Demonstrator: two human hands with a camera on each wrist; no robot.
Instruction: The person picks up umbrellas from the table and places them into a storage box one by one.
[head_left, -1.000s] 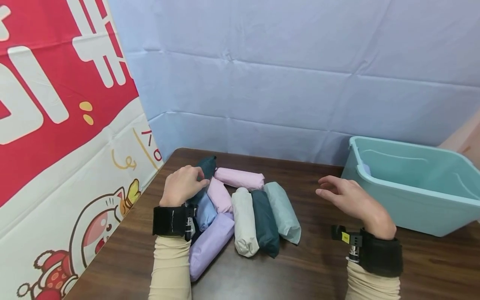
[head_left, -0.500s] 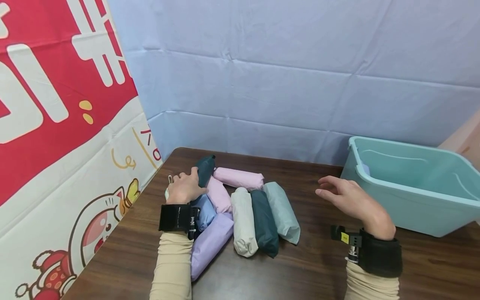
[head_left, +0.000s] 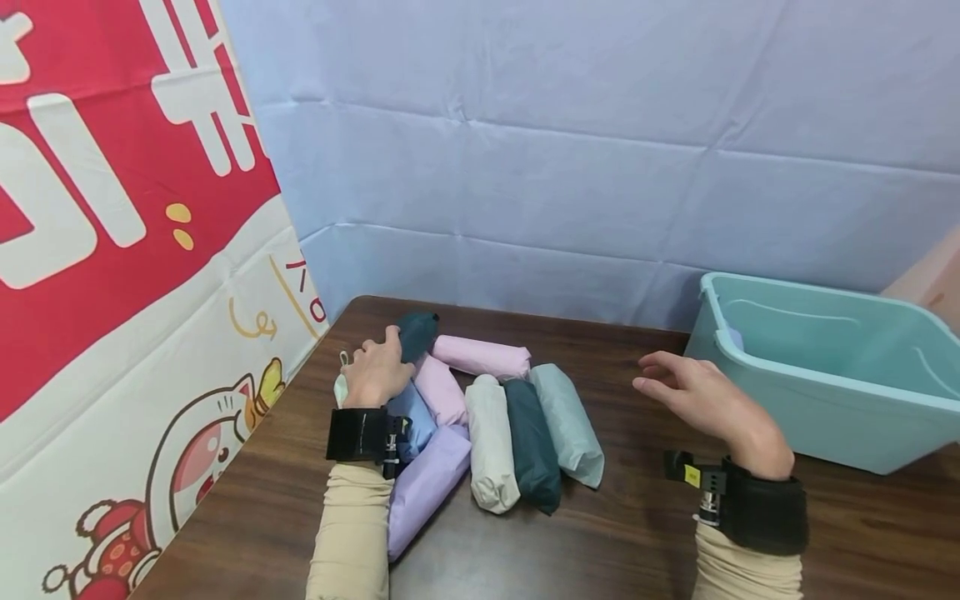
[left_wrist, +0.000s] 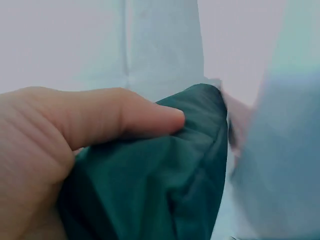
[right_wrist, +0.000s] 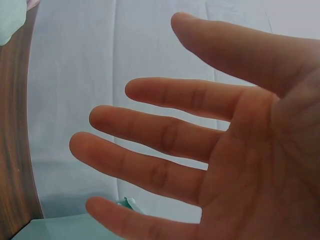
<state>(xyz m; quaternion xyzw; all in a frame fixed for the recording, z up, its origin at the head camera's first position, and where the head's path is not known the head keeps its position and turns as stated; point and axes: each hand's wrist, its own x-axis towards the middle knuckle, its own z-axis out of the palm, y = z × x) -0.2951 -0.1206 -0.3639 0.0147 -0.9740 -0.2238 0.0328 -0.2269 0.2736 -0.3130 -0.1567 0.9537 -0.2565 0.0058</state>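
Note:
At the back left, my left hand grips a dark green folded umbrella. In the left wrist view the thumb lies across its dark green fabric; the other fingers are hidden there. Close by are a pink umbrella, a blue one and a purple one. A second pink umbrella lies behind. My right hand hovers left of the tub with its fingers extended and nothing in it; the right wrist view shows the bare palm.
An aqua plastic tub stands at the right. In the middle of the wooden table lie a white umbrella, another dark green one and a pale green one. A pale strap shows left of my left hand.
My left hand has lowered onto the far dark green umbrella and closed on it, its wrist shifting slightly right. The right hand has stayed in place.

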